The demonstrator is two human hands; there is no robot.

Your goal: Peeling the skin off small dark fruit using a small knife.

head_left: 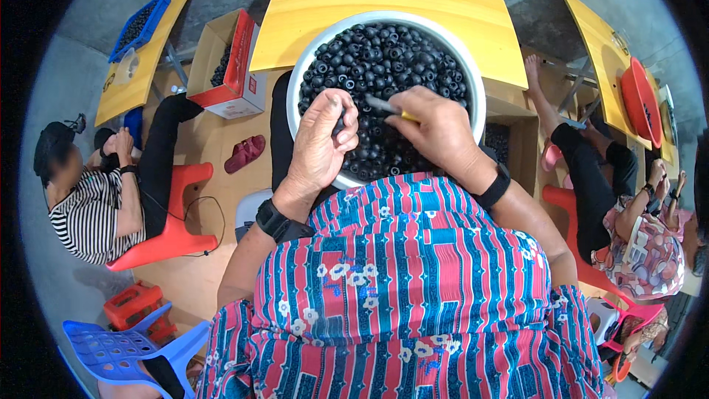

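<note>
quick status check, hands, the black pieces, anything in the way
Left hand gripping one black piece. Right hand on yellow-handled tool, tip toward left. Metal basin well filled with black round pieces. No obstruction seen between hands.

Left hand (325, 129) loosely curled inward; right hand (432, 120) clenched, knuckles up; forearms (247, 262) angled inward.

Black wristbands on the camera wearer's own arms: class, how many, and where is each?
2: one black wristband at the wrist of the bare left hand, another black wristband at the wrist of the bare right hand. None seems hidden.
</note>
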